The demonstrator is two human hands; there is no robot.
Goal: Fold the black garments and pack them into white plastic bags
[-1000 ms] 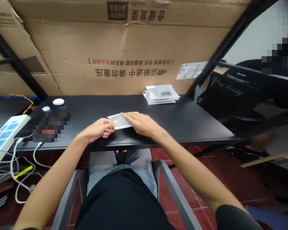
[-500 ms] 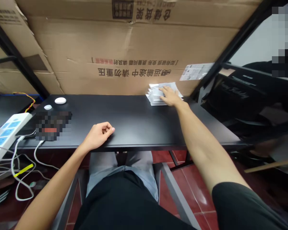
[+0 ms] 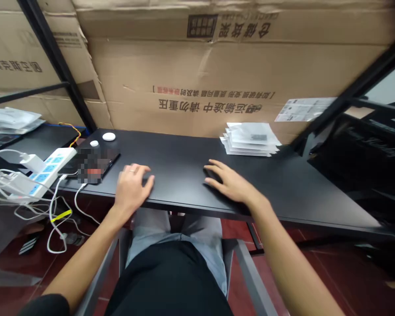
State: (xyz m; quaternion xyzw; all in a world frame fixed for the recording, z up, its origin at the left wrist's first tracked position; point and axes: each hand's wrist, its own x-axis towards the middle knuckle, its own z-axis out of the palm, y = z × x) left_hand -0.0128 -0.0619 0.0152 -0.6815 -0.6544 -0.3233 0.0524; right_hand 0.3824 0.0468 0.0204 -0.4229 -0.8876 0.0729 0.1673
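Over the front left part of the black desk (image 3: 181,164), my left hand (image 3: 131,186) is held with its fingers apart and a ring on one finger; it holds nothing. My right hand (image 3: 230,181) is low over the desk right of the middle, fingers spread and empty. Behind it, against the cardboard, lies an uneven stack of white, partly see-through packets (image 3: 250,138). Whether either hand rests on the desk top is hard to tell.
On the left stand a white power strip (image 3: 52,169) with plugs and cables, a blurred-out dark device (image 3: 110,162) and two small white round objects (image 3: 109,137). More packets (image 3: 15,118) lie farther left. Cardboard (image 3: 171,66) walls the back; a black frame post (image 3: 352,87) rises at right.
My right hand has left the packet stack and come back toward the front of the desk. My left hand has opened from a loose curl. The view has turned left.
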